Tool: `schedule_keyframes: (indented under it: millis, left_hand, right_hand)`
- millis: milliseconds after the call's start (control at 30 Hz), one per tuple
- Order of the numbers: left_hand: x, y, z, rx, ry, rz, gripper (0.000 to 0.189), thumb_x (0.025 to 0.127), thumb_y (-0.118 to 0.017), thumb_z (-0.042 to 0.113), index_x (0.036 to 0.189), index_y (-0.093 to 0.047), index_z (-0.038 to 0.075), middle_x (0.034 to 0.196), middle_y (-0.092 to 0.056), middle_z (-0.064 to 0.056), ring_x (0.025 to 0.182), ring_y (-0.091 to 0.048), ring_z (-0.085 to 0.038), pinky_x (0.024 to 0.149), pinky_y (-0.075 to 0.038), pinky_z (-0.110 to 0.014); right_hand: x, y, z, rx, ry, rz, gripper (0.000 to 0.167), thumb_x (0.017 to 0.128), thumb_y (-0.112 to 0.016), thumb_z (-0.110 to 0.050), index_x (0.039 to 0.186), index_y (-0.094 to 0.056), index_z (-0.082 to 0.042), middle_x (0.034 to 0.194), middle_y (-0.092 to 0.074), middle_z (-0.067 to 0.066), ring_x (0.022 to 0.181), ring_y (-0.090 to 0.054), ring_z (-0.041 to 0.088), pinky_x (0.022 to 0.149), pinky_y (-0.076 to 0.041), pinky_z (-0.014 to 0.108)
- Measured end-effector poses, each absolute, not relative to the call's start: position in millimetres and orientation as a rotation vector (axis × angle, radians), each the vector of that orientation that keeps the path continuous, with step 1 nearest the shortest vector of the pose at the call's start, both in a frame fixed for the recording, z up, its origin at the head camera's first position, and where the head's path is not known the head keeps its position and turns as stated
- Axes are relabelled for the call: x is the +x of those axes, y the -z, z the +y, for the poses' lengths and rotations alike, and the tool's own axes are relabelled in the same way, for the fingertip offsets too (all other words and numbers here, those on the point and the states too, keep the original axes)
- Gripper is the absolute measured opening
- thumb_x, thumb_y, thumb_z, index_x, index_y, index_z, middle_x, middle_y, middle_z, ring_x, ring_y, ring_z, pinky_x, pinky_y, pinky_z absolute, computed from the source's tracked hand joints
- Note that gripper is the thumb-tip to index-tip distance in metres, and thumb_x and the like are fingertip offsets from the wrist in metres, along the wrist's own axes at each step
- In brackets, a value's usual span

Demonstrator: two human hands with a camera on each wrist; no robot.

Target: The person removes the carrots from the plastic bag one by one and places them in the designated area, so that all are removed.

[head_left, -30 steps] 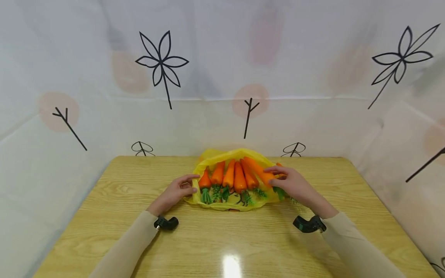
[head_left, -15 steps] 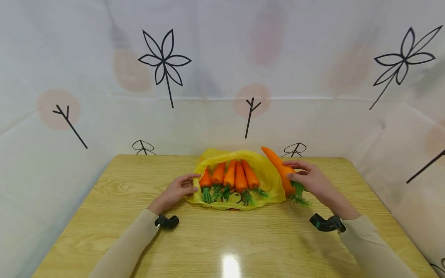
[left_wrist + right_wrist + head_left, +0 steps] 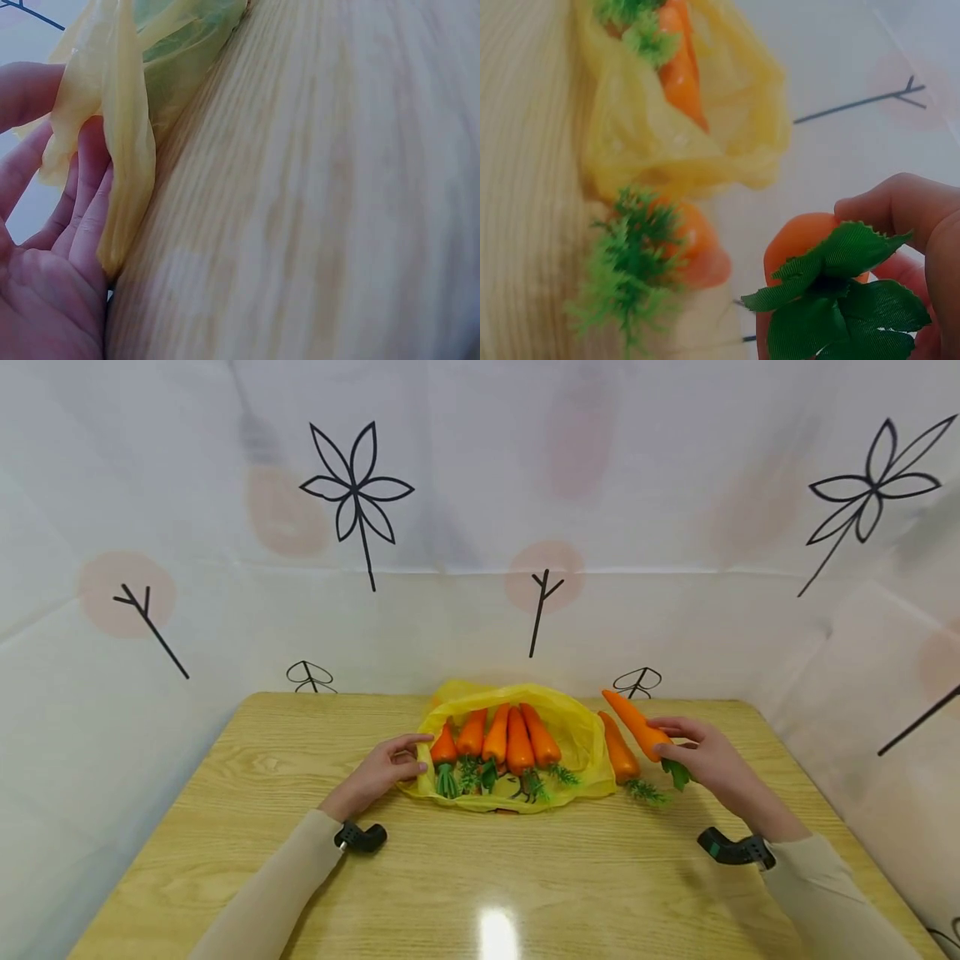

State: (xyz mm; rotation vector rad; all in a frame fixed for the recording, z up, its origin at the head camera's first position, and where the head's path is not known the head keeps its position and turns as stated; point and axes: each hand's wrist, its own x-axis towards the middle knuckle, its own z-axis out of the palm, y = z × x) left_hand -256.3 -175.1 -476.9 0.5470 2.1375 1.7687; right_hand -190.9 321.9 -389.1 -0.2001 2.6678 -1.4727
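In the head view, a yellow bag [image 3: 598, 774] lies on the wooden counter [image 3: 450, 893], close to the far edge and roughly midway between the left and right edges, its mouth turned toward the near edge. Five carrots [image 3: 519, 743] lie side by side inside, tips toward the far edge and green tops at the mouth. The left hand [image 3: 380, 777] is at the bag's left side, thumb and fingers holding its rim. The right hand [image 3: 708, 758], toward the counter's right edge, pinches the held carrot [image 3: 636, 725] between thumb and fingers. That carrot slants, its tip at the far edge and its leaves [image 3: 677, 774] toward the near right corner; whether it touches the counter I cannot tell. Between it and the bag, just beside the bag's right side, the loose carrot [image 3: 619, 750] lies on the counter with its feathery top [image 3: 647, 792] toward the near edge. Each wrist below a pale sleeve [image 3: 273, 885] wears a black camera [image 3: 362, 837]. White cloth [image 3: 465, 527] with plant drawings stands behind the far edge.

In the left wrist view, a fold of the bag hangs between the thumb and the other fingers, part of them hidden behind it; wood grain fills the rest.

In the right wrist view, the fingers clamp the held carrot near its leafy end, broad dark leaves facing the lens. The loose carrot and the bag appear blurred beyond, with carrots inside the bag.
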Motion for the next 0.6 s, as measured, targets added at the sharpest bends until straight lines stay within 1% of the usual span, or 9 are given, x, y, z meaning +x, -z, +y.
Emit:
schedule_keyframes:
  millis: [67, 167, 367, 467, 600]
  left_hand:
    - [-256.3, 476.4, -174.9, 0.555, -1.766, 2.138, 0.052, 0.097, -0.067, 0.012, 0.146, -0.05, 0.006, 0.11, -0.047, -0.015, 0.083, -0.059, -0.019, 0.07, -0.049, -0.029]
    - [-255.8, 476.0, -174.9, 0.549, -1.763, 2.143, 0.053, 0.096, -0.068, 0.012, 0.146, -0.05, 0.006, 0.11, -0.046, -0.014, 0.083, -0.058, -0.019, 0.07, -0.049, -0.029]
    - [-254.9, 474.9, -175.6, 0.515, -1.759, 2.147, 0.053, 0.096, -0.069, 0.015, 0.145, -0.051, 0.01, 0.112, -0.045, -0.012, 0.085, -0.057, -0.019, 0.071, -0.048, -0.029]
    - [-254.9, 474.6, -175.9, 0.52, -1.759, 2.149, 0.053, 0.096, -0.069, 0.015, 0.145, -0.051, 0.01, 0.112, -0.044, -0.013, 0.085, -0.057, -0.02, 0.071, -0.048, -0.03]
    - [-255.6, 474.7, -175.8, 0.518, -1.765, 2.146, 0.054, 0.095, -0.07, 0.016, 0.145, -0.052, 0.011, 0.112, -0.044, -0.013, 0.086, -0.057, -0.021, 0.072, -0.049, -0.03]
  right_hand:
    - [-191.3, 393.7, 325.6, -0.193, 1.445, 2.683, 0.055, 0.102, -0.061, -0.025, 0.147, -0.045, 0.001, 0.141, -0.042, 0.031, 0.12, -0.049, 0.047, 0.078, -0.051, 0.027]
    - [-193.3, 402.5, 330.5, -0.174, 1.416, 2.697, 0.055, 0.102, -0.061, -0.026, 0.147, -0.045, 0.001, 0.141, -0.042, 0.031, 0.122, -0.047, 0.048, 0.079, -0.05, 0.026]
    - [-197.8, 418.3, 336.1, -0.135, 1.395, 2.705, 0.055, 0.1, -0.062, -0.027, 0.145, -0.046, 0.002, 0.142, -0.041, 0.034, 0.121, -0.045, 0.047, 0.074, -0.052, 0.029]
    - [-198.7, 423.6, 337.6, -0.118, 1.393, 2.698, 0.055, 0.101, -0.062, -0.027, 0.145, -0.046, 0.002, 0.142, -0.039, 0.035, 0.122, -0.044, 0.048, 0.073, -0.052, 0.03]
    - [-199.9, 429.9, 339.9, -0.113, 1.344, 2.728, 0.054, 0.1, -0.062, -0.027, 0.144, -0.048, 0.002, 0.14, -0.043, 0.035, 0.123, -0.044, 0.048, 0.077, -0.05, 0.031]
